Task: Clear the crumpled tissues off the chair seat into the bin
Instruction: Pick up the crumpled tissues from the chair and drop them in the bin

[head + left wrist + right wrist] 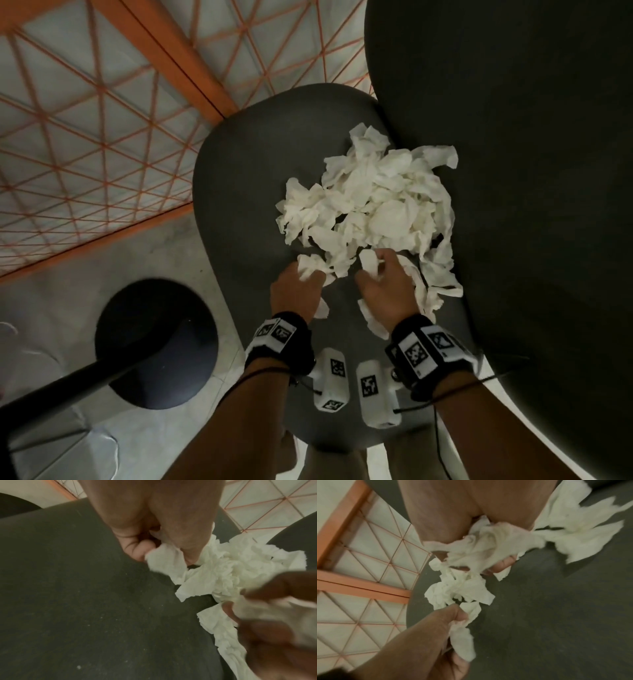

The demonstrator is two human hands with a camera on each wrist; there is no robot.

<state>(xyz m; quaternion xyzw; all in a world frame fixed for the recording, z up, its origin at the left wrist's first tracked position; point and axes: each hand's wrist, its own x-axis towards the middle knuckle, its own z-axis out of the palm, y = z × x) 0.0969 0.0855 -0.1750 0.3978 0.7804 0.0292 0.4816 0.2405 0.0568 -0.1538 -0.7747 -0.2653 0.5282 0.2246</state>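
A heap of white crumpled tissues [373, 205] lies on the dark grey chair seat [239, 192], spread toward the backrest. My left hand [298, 291] sits at the near edge of the heap and grips a tissue [164, 559] in curled fingers. Just to its right, my right hand [383, 287] grips a bunch of tissue [484, 547], with more paper trailing from under the palm. In the right wrist view my left hand [436, 632] shows at the bottom, holding a strip of tissue [462, 641]. The bin is not identifiable in any view.
The dark chair backrest [531, 171] rises on the right. An orange metal frame with triangular mesh [102, 137] lies over the pale floor at left. A black round base [157, 342] with a slanting pole stands on the floor at lower left.
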